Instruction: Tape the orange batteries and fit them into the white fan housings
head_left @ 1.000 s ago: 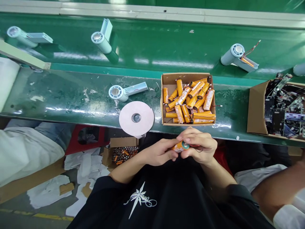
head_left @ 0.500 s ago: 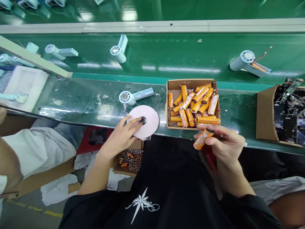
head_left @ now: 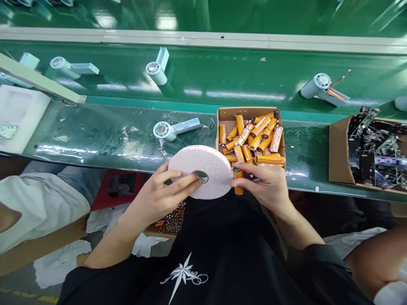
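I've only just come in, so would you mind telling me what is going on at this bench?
Someone's left hand holds a large white roll, fingers at its center hole. Their right hand grips an orange cylinder right at the roll's edge. Behind it, an open cardboard box holds more orange cylinders, and a pale blue device lies on the bench.

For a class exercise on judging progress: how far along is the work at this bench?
Apparently partway. Looks done: several strip-bearing cylinders in the cardboard box show whitish strips. In hand: the left hand has fingers at the hub of the white roll; the right hand holds an orange cylinder at its edge. Probably left: the plain-looking cylinders, though their undersides are hidden.
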{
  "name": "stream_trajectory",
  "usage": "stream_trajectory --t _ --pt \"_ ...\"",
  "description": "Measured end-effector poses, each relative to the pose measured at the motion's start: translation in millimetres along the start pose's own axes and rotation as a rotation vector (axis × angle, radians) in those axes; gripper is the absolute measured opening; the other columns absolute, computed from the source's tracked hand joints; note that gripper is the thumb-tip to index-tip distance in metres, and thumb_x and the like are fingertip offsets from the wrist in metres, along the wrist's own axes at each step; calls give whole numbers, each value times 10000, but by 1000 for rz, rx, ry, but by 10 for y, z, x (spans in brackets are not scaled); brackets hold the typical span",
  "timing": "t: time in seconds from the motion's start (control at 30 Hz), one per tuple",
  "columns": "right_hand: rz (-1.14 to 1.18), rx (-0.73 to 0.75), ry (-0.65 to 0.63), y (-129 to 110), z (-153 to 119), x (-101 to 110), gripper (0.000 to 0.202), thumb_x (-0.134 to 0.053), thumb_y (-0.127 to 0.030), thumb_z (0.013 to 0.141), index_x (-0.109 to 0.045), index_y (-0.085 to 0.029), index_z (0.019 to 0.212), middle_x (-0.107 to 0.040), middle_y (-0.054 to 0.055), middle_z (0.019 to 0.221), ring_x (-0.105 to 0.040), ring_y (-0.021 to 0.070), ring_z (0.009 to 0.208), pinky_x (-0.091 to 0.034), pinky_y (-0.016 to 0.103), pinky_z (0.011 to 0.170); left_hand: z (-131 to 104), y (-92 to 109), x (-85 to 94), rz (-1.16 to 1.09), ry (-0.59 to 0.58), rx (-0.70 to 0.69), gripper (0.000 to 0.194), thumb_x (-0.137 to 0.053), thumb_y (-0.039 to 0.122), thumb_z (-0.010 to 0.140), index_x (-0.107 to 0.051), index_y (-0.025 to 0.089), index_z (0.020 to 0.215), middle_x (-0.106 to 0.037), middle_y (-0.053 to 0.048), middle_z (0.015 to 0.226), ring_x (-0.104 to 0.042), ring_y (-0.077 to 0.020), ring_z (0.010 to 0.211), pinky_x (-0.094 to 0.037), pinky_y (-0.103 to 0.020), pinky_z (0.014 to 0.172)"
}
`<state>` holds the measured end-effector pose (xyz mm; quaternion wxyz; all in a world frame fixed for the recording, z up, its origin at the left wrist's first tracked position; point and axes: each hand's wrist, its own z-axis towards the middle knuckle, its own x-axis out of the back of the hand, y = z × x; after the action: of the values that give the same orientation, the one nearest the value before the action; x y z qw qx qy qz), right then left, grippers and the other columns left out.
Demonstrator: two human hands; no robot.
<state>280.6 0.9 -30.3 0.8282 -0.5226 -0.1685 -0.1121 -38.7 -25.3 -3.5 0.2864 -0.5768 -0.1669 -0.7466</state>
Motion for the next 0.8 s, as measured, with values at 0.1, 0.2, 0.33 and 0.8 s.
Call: stream_trajectory --t 0.1,0.2,0.33,0.8 --pt "23 -12 -93 -15 4 90 386 -912 -442 827 -839 -263 1161 -799 -8 765 -715 161 585 -629 261 645 47 -28 52 -14 26 2 576 -717 66 934 -674 378 1416 -771 29 1231 -597 -210 988 -465 -512 1243" --pt "130 -103 -219 17 -44 111 430 -903 -363 849 -797 -285 1259 -815 -14 849 -753 164 662 -651 258 691 80 -20 85 -82 30 63 611 -727 88 937 -654 440 1431 -765 43 1225 -588 -176 880 -475 -502 1230" --pt "377 -206 176 101 -204 -165 356 -922 -387 818 -820 -285 1143 -822 1 882 -785 194 706 -690 297 676 147 149 -36 -46 142 117 613 -802 149 897 -670 457 1410 -765 25 1163 -535 -202 891 -406 -576 1256" --pt "93 -213 -373 45 101 302 204 -777 -265 942 -827 -237 1138 -816 0 862 -775 199 769 -650 296 784 313 -62 88 -208 16 28 639 -669 82 968 -596 448 1487 -726 31 1192 -616 -170 951 -506 -491 1241"
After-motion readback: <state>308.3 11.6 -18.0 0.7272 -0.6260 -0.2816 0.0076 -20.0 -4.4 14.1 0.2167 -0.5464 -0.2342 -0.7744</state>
